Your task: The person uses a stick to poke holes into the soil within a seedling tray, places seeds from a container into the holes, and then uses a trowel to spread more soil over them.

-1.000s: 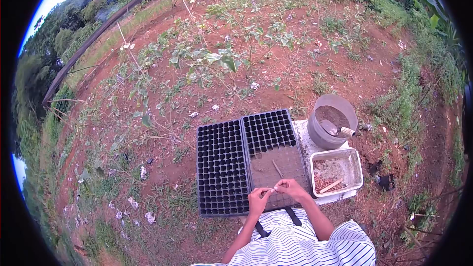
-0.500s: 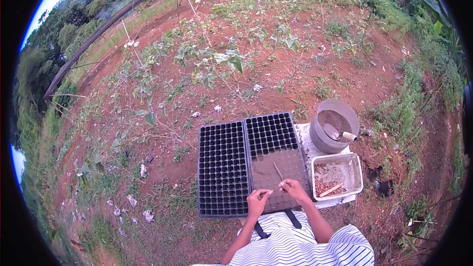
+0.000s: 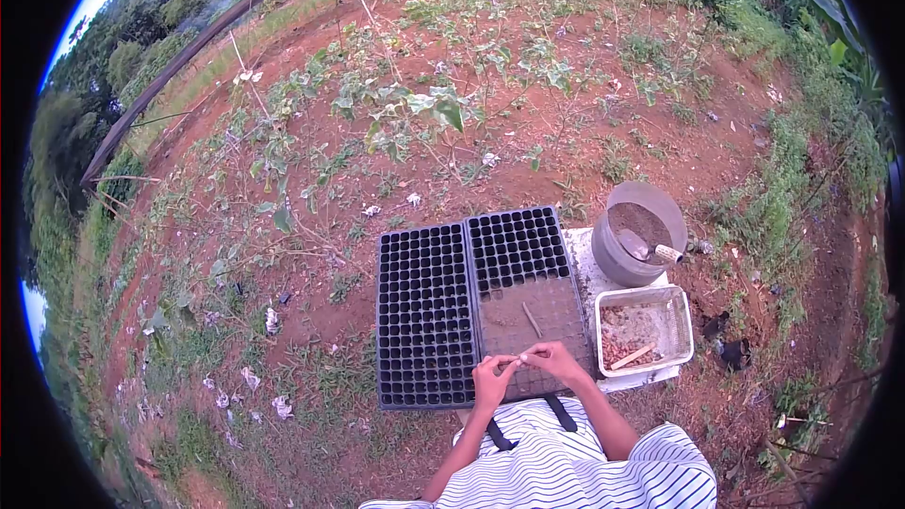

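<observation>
1. The left hand (image 3: 492, 379) and the right hand (image 3: 558, 359) meet fingertip to fingertip over the near edge of the right tray (image 3: 524, 294); both are pinched closed on a small pale thing (image 3: 521, 358), too small to say what it is.
2. The right tray's near cells are filled level with soil and its far cells are bare and black; a thin stick (image 3: 532, 320) lies on the soil just beyond the hands; the left tray (image 3: 424, 316) touches it side by side, with every cell unfilled.
3. To the right, on a pale surface (image 3: 577, 264), stand a grey bucket (image 3: 611, 262) of soil with a scoop (image 3: 650, 247) in it, and nearer the person a white tub (image 3: 643, 291) with reddish bits and a second stick (image 3: 633, 354).
4. Judging from this, the step in hand is working the pale thing between the fingertips above the filled cells; nothing has been set down yet.
5. The next move calls for a fine pinch kept in one hand while the other lets go; the cells are small and close together, so the aim must be careful.
</observation>
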The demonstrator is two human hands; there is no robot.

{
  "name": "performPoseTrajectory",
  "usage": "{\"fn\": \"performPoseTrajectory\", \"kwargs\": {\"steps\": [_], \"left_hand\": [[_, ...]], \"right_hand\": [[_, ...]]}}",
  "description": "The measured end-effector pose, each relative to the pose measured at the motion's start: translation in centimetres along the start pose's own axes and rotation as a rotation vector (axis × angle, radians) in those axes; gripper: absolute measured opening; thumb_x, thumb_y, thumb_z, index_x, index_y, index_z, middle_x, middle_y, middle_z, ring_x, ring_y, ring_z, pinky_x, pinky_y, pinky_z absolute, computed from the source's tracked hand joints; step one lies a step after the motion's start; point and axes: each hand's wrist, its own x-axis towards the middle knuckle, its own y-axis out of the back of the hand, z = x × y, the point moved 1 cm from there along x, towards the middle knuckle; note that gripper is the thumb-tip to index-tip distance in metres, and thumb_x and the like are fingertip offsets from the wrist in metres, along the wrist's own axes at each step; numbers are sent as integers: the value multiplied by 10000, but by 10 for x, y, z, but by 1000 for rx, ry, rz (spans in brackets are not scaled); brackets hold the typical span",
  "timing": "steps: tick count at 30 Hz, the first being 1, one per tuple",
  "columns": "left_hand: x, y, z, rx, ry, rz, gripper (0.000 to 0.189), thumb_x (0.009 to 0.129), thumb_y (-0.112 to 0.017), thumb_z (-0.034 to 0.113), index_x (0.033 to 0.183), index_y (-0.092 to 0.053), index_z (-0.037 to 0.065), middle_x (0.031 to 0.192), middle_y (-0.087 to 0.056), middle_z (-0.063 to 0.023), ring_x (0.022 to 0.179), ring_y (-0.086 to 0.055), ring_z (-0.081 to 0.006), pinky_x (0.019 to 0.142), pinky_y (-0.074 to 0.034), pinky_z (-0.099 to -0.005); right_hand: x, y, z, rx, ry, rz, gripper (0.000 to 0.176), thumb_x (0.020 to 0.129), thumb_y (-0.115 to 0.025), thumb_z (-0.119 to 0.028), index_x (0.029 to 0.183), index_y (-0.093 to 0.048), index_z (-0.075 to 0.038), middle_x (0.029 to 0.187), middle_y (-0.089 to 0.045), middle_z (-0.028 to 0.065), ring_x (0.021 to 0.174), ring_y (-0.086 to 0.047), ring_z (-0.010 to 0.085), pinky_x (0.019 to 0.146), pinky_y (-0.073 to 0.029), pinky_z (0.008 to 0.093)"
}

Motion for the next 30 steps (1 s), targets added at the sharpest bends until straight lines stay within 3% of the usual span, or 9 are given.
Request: {"fn": "performPoseTrajectory", "kwargs": {"steps": [7,9,11,13,14,16,20,27,30], "left_hand": [[0,4,-6,69,33,-110,149,802,-752,210,862,-746,74,765,-680,-103,727,-616,-235,740,-464,-369],[3,8,-9,176,0,-131,171,854,-699,219,898,-741,60,841,-706,-109,851,-617,-251,823,-450,-380],[6,10,-21,223,-49,-113,241,909,-633,238,1056,-712,64,1096,-681,-149,1053,-571,-279,941,-406,-403],[9,11,-32,351,-102,-108,482,924,-611,338,1340,-553,101,1434,-442,-218,1306,-398,-385,1089,-285,-484],[11,11,-37,352,-86,-115,482,924,-611,338,1340,-553,101,1434,-442,-218,1306,-398,-385,1089,-285,-484],[12,11,-49,701,-88,-163,840,881,-612,524,1526,-254,122,1574,-92,-268,1433,-103,-482,1147,-91,-577],[9,3,-76,748,-37,-213,1117,822,-583,673,1528,-51,-10,1551,26,-342,1429,39,-524,1124,5,-635],[6,-2,-87,820,-59,-198,1197,779,-570,741,1513,-56,-52,1558,16,-324,1434,58,-509,1123,12,-635],[7,-1,-86,826,-53,-209,1204,770,-571,750,1515,-62,-48,1561,13,-318,1436,63,-503,1121,10,-638]], "right_hand": [[5,6,15,-21,-33,-2,176,872,-715,-122,977,-712,19,893,-717,47,801,-629,78,730,-498,236],[11,11,10,-64,5,126,149,840,-743,-90,954,-725,5,863,-720,46,774,-628,67,702,-497,222],[23,20,6,-157,103,200,156,810,-765,-86,941,-733,-8,853,-722,42,752,-635,69,660,-497,228],[40,26,-2,-186,138,319,162,779,-781,-80,923,-740,-17,823,-726,59,729,-643,75,626,-500,234],[51,29,-8,-260,122,360,168,767,-785,-82,917,-742,-22,813,-728,69,718,-652,86,623,-507,243],[77,32,-10,-386,163,398,177,750,-786,-87,913,-744,-32,799,-730,86,709,-668,108,634,-521,268],[117,23,-20,-552,290,379,138,764,-752,-85,890,-735,-33,777,-720,109,713,-685,171,671,-530,310],[159,1,-33,-895,528,415,84,754,-709,-69,814,-688,-15,726,-664,164,792,-631,332,743,-511,429],[174,-2,-24,-1001,565,434,71,751,-709,-100,794,-686,-49,780,-639,125,854,-563,332,776,-462,447]]}}
